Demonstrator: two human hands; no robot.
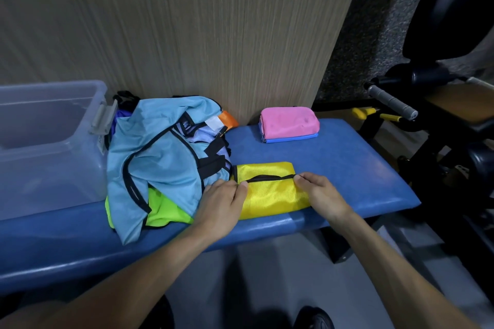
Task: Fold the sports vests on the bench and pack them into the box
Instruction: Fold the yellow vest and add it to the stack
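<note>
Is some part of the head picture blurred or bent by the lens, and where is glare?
Head view: the wooden panel shows streaky blur; the blue bench bends from wide-angle distortion, with light glare along its front edge; the yellow vest and both hands stay fairly sharp.

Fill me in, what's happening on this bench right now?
A person is folding sports vests on the blue bench. Both hands, left hand and right hand, pinch the black trim of a folded yellow vest. A folded pink vest sits on a blue one by the wall. An unfolded pile, light blue on top, lies beside the clear box, which shows no vests inside.
</note>
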